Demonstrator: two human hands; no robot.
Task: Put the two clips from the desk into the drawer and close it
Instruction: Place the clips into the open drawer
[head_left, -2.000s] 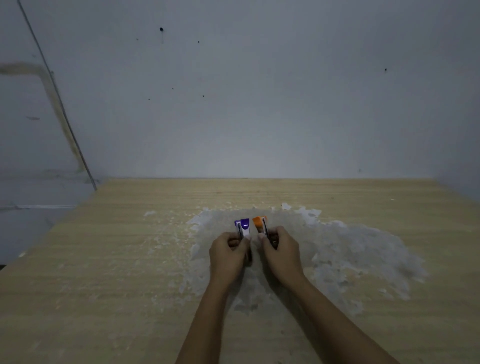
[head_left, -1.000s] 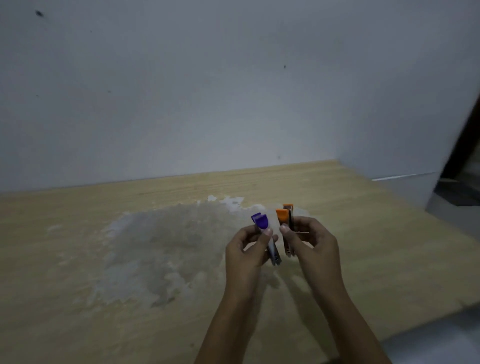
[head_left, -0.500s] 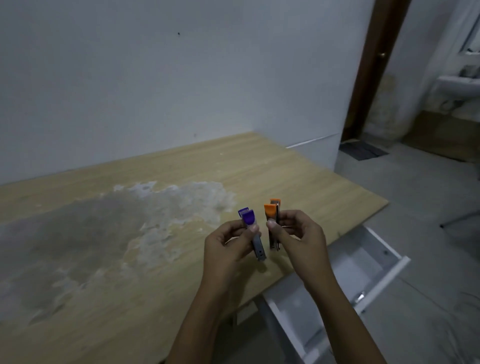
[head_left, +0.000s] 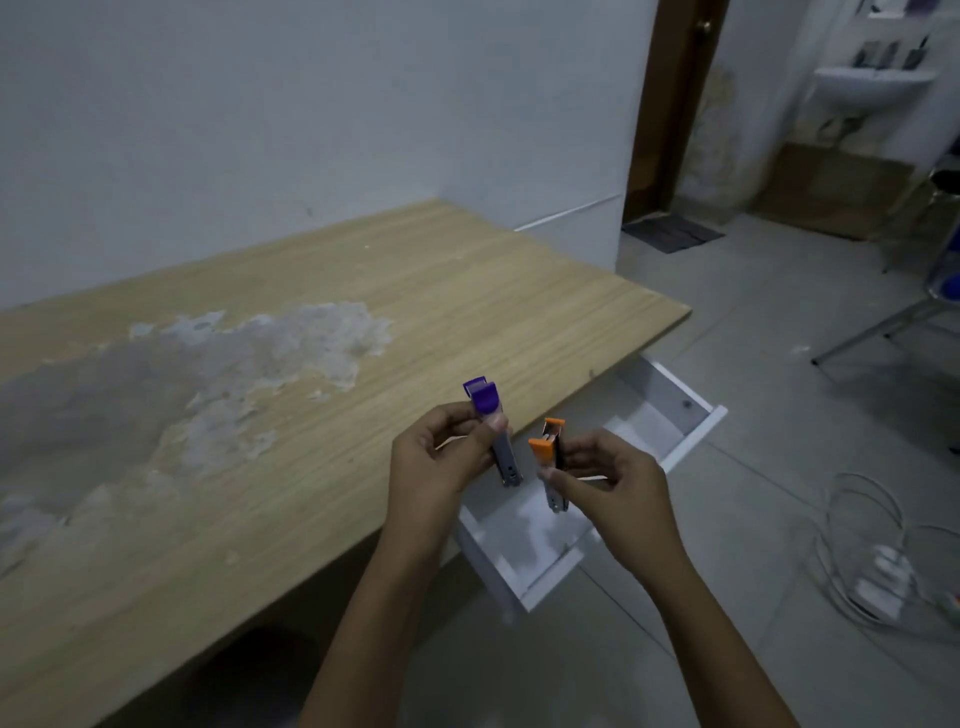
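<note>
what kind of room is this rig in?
Probably a plain room in a home, not a lab: a worn wooden desk against a bare white wall, an open white drawer under it, and a doorway to a washroom with a wall sink.

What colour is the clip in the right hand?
Orange-tipped clip, held by the right hand; clearest in the head view.

left hand (head_left: 441, 462) pinching the purple clip (head_left: 492, 428), held over the desk (head_left: 322, 415) edge | right hand (head_left: 608, 483) pinching the orange clip (head_left: 549, 462), hanging above the open white drawer (head_left: 696, 431) | clips near each other, not touching | cable coil (head_left: 862, 551) lying on the floor off to the right
</note>
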